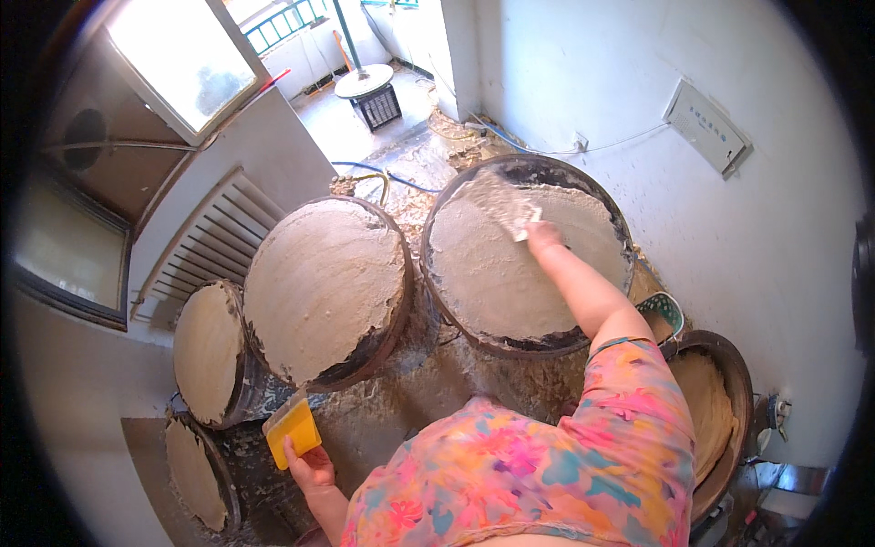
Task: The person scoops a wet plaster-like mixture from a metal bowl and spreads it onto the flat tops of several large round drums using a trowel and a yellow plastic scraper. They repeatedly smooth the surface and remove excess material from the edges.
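Note:
My right hand [545,237] is closed on a pale-edged, paste-coated scraper [507,208], blurred by motion. It lies at the far side of a large round vat [629,214], over the thick beige paste [519,273] inside. Dark wall shows where the paste stops short of the rim. Down at the left, my left hand [313,463] grips a flat yellow scraper [293,432], held apart from the paste, just below a second large vat [401,324]. Beige paste [319,283] fills that vat almost to its edge.
Smaller paste-filled vats [241,401] stand at the left, and another vat [743,392] at the lower right. A green dotted basket [673,310] sits beside the right vat. A radiator [214,232] lines the left wall. A blue hose [401,178] crosses the spattered floor behind.

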### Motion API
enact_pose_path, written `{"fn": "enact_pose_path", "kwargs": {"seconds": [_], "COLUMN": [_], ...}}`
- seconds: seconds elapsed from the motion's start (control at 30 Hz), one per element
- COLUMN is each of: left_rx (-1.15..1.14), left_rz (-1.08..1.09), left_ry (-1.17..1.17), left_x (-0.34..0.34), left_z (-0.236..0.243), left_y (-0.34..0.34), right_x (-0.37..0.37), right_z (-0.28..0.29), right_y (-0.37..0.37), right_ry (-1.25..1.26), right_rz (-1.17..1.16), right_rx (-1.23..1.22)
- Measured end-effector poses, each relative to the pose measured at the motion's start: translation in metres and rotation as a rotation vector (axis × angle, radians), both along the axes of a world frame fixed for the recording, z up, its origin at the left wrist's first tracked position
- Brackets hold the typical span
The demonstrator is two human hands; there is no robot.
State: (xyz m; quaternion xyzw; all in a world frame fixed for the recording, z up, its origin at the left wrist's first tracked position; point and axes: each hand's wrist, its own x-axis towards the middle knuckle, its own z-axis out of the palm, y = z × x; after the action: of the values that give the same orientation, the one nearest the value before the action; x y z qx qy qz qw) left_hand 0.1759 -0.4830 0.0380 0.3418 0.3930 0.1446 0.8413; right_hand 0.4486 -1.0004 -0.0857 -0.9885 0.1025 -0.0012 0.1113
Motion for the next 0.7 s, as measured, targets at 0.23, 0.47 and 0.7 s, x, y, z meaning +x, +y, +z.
{"fn": "enact_pose_path", "kwargs": {"seconds": [0.23, 0.47, 0.7], "left_rx": [0.033, 0.022, 0.068], "left_rz": [0.012, -0.005, -0.021], "left_ry": [0.039, 0.051, 0.018], "left_x": [-0.007, -0.01, -0.004], "left_z": [-0.008, -0.01, -0.001], "left_y": [0.008, 0.014, 0.005], "right_x": [-0.063, -0.087, -0.008], "right_z": [0.009, -0.02, -0.027], "right_y": [-0.11, -0.128, -0.027], "right_ry": [0.062, -0.136, 0.125], "right_rz": [-0.519, -0.806, -0.369], "right_rx": [0.087, 1.25, 1.457]}}
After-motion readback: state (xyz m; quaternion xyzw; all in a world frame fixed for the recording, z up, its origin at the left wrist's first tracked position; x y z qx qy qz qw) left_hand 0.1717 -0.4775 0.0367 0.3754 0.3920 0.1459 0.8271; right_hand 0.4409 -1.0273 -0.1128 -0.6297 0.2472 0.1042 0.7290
